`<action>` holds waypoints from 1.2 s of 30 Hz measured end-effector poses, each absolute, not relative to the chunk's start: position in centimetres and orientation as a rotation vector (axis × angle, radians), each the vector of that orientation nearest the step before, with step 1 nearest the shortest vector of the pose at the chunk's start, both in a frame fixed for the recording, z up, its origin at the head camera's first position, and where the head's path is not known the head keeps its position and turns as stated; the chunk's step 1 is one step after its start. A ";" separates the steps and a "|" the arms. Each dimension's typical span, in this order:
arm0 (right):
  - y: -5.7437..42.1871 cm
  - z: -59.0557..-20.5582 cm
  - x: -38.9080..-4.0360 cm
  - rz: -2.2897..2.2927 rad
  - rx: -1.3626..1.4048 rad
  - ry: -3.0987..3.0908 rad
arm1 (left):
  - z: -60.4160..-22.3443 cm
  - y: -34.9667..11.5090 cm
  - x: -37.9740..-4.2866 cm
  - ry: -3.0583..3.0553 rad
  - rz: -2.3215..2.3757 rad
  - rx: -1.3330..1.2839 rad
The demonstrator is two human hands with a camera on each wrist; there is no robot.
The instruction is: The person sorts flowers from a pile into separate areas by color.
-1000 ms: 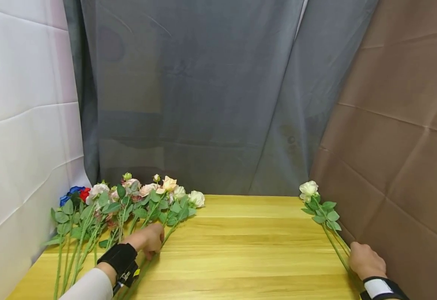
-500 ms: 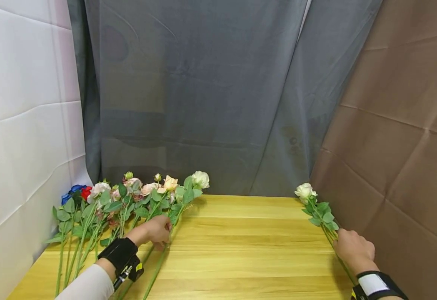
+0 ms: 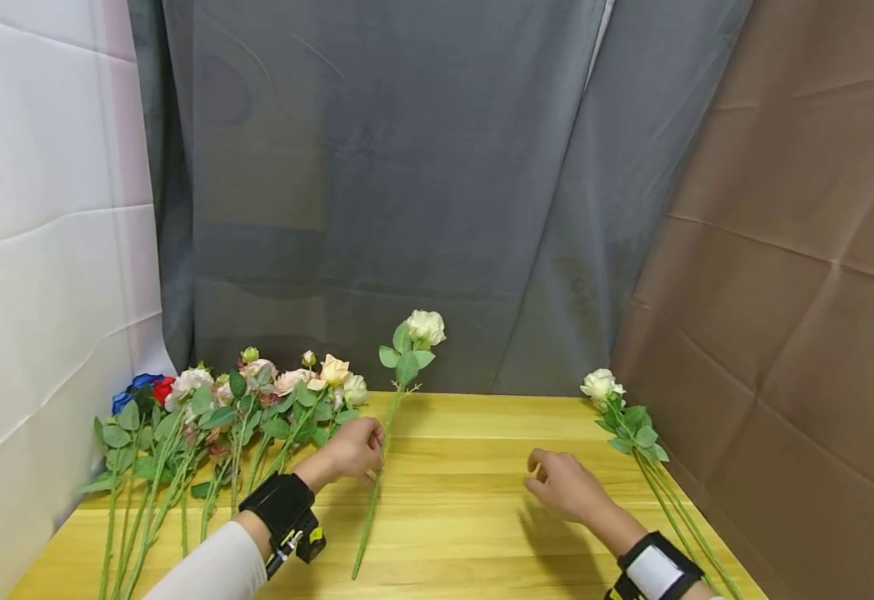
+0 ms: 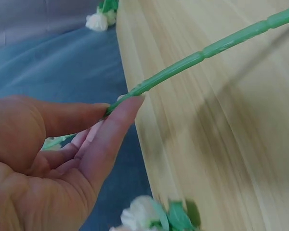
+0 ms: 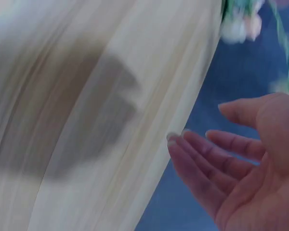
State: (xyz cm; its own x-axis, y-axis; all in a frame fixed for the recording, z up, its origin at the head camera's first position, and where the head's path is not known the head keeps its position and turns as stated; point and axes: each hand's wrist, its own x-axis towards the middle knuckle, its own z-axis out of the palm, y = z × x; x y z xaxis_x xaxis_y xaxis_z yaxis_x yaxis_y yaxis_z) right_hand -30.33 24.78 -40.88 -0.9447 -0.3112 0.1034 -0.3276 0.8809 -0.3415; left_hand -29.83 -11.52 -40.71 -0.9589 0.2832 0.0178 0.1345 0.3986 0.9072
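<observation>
My left hand [image 3: 356, 451] pinches the green stem of a white rose [image 3: 426, 328] between thumb and fingers, lifted off the table with its bloom up and its stem slanting down. The left wrist view shows the thumb and fingertips on the thin stem [image 4: 173, 69]. My right hand [image 3: 567, 483] hovers over the table, holding nothing, its fingers apart from the thumb in the right wrist view. To its right lie white roses [image 3: 603, 387] with long stems side by side; one bloom overlaps any other behind it.
A pile of artificial flowers [image 3: 287, 385], pink, peach, white, red and blue, covers the left of the wooden table [image 3: 466, 533]. White cloth [image 3: 47, 250] hangs at left, a grey curtain [image 3: 377, 183] behind, brown cloth [image 3: 796, 275] at right.
My left hand has drawn the white rose out of the pile, raising it and moving right. My right hand has let go of the stems at right and moved left toward the middle.
</observation>
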 end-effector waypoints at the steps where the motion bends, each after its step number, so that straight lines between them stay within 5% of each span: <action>1: 23.7 -40.9 -30.1 0.631 0.585 -3.000 | -40.6 -11.0 -30.0 2.504 1.614 0.403; 6: 19.0 -41.6 -29.2 1.133 0.871 -3.023 | -40.7 -8.8 -30.4 2.478 1.659 0.489; 15: 13.2 -43.4 -28.2 1.768 0.868 -2.898 | -41.5 -5.8 -30.0 2.457 1.773 0.604; 36: 14.2 -43.1 -29.0 1.646 0.714 -2.722 | -41.8 -8.3 -30.2 2.857 1.435 0.805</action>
